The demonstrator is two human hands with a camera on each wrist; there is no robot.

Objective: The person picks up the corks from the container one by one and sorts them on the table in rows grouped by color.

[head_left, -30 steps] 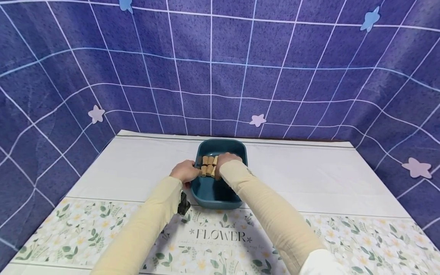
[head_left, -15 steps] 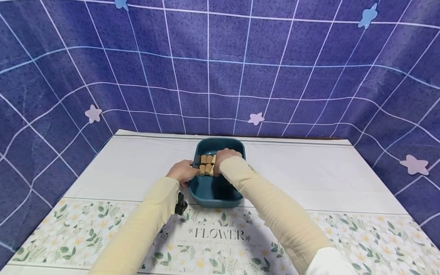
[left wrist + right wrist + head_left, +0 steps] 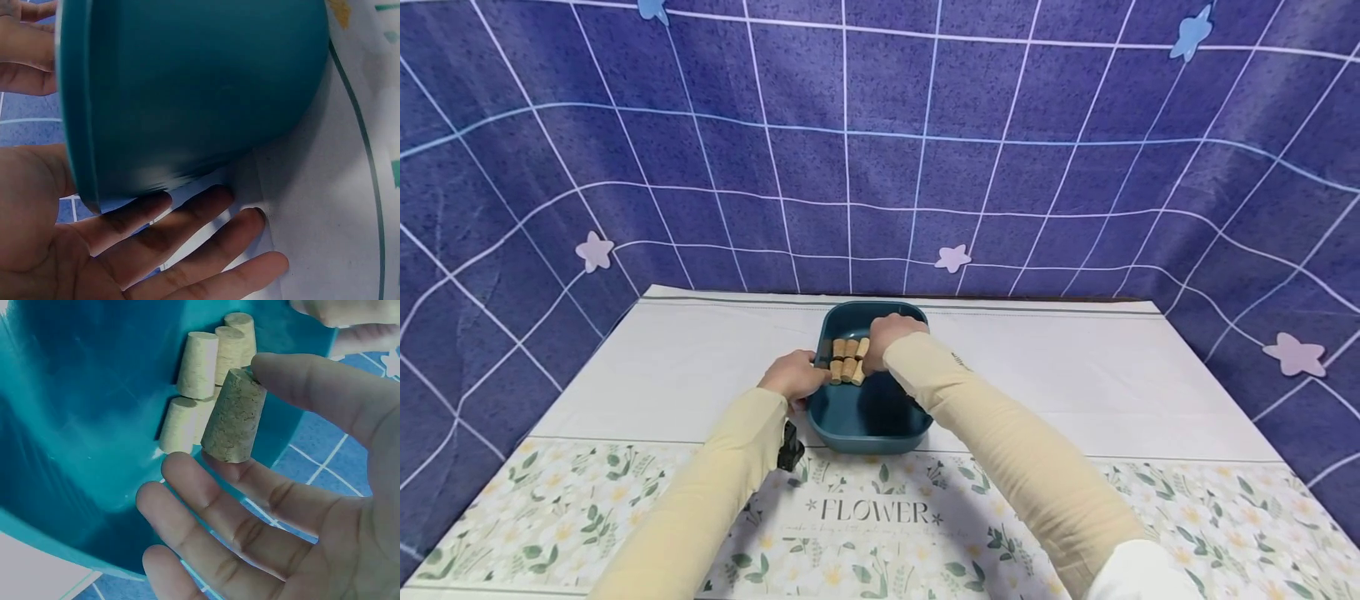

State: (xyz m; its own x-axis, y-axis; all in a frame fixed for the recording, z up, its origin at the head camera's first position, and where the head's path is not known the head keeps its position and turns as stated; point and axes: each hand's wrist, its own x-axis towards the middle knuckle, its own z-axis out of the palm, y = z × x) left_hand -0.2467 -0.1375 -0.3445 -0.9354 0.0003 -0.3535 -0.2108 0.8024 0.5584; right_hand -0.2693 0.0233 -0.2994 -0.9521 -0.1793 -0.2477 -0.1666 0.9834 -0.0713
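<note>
A teal rounded basin (image 3: 868, 442) stands on the table, with several corks (image 3: 848, 369) upright in two short rows near its left wall. My left hand (image 3: 793, 375) holds the basin's left side, thumb over the rim. In the left wrist view its fingers (image 3: 187, 244) spread along the outer wall. Inside the basin, my right hand (image 3: 889, 337) pinches one tapered cork (image 3: 234, 419) between thumb and index finger. That cork overlaps the standing corks in the right wrist view, while the other fingers reach out loosely. From the head view the held cork is hidden behind the hand.
A white cloth (image 3: 1037, 375) with a floral band and the word FLOWER covers the table. Behind it and at both sides hangs a purple grid curtain (image 3: 880, 167) with star shapes. A small black device (image 3: 790, 447) sits at the left wrist.
My right hand has risen slightly within the basin. My left hand stays on the rim, and the standing corks look unmoved. The head view has shifted a little.
</note>
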